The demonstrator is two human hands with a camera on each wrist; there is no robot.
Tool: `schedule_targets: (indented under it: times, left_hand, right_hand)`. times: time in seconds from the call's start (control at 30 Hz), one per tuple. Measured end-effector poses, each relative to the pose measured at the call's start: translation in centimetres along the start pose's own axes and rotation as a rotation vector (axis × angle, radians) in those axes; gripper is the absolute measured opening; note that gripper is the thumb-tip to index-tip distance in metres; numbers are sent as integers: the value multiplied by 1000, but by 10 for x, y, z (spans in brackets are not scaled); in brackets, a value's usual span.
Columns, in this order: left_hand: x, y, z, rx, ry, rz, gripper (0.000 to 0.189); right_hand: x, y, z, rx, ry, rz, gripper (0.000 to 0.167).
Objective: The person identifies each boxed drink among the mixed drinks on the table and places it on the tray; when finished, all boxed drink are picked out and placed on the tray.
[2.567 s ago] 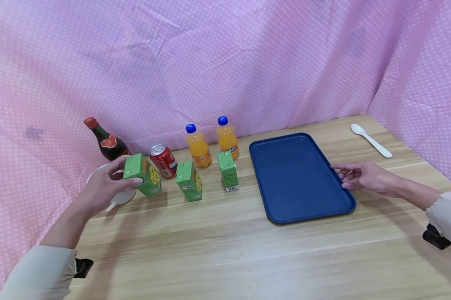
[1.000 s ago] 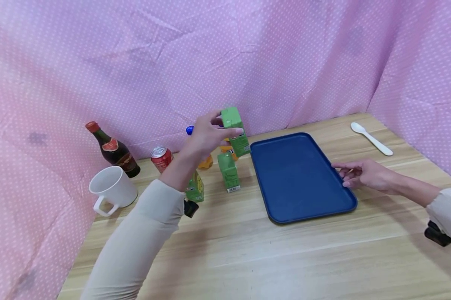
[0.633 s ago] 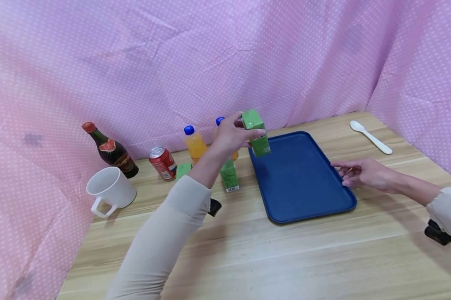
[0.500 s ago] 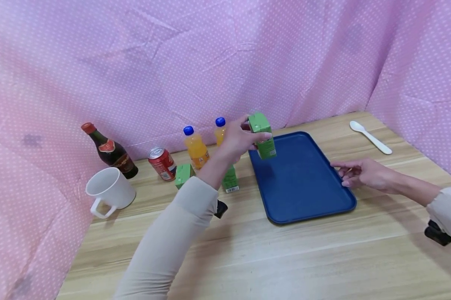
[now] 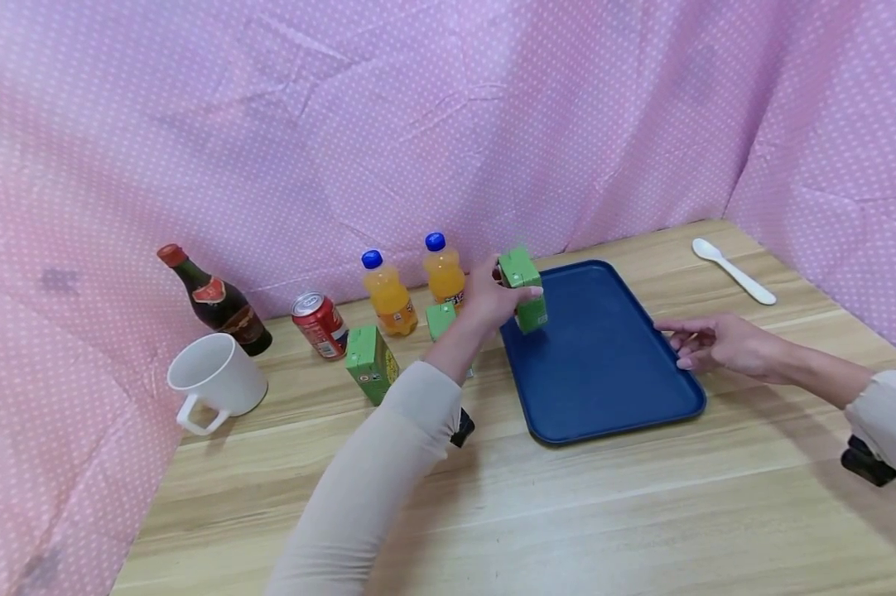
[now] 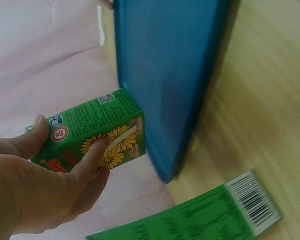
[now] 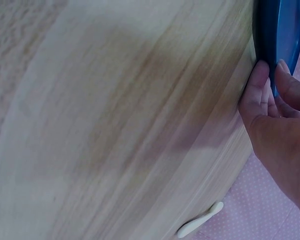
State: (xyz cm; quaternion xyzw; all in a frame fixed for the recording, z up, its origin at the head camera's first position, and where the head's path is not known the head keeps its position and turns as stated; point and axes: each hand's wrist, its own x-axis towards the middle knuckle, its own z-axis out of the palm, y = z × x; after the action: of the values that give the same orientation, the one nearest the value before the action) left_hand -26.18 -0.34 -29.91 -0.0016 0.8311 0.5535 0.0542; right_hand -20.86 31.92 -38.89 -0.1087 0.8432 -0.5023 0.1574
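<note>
My left hand grips a green drink carton between thumb and fingers, at the back left part of the blue tray. Yellow flowers show on this carton in the left wrist view, its lower end close to the tray. With thumb and fingertips, my right hand pinches the tray's right rim, as the right wrist view shows too. Two more green cartons stand left of the tray: one carton in plain sight, the other carton partly hidden by my left forearm.
Behind the cartons stand two orange soda bottles and a red can. Farther left are a dark bottle with a red cap and a white mug. A white spoon lies right of the tray. Pink dotted cloth hangs behind.
My left hand has carried the carton from beside the mug rightward, over the other drinks, then lowered it toward the tray. The right hand has stayed at the tray's rim.
</note>
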Motion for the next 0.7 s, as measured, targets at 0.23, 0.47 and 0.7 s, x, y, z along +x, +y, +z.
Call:
schedule_targets:
  times: [0.23,0.47,0.7]
  left_hand:
    - [6,-16,8,86,27,-19,44]
    - [8,-23,17,77,29,-35,48]
    - [9,-24,20,109,36,-5,51]
  right_hand:
    - [-1,-2,0,-9,-1,5,68]
    - [0,-2,0,-13,-1,9,68]
    - [-1,-2,0,-24,-5,-3,67]
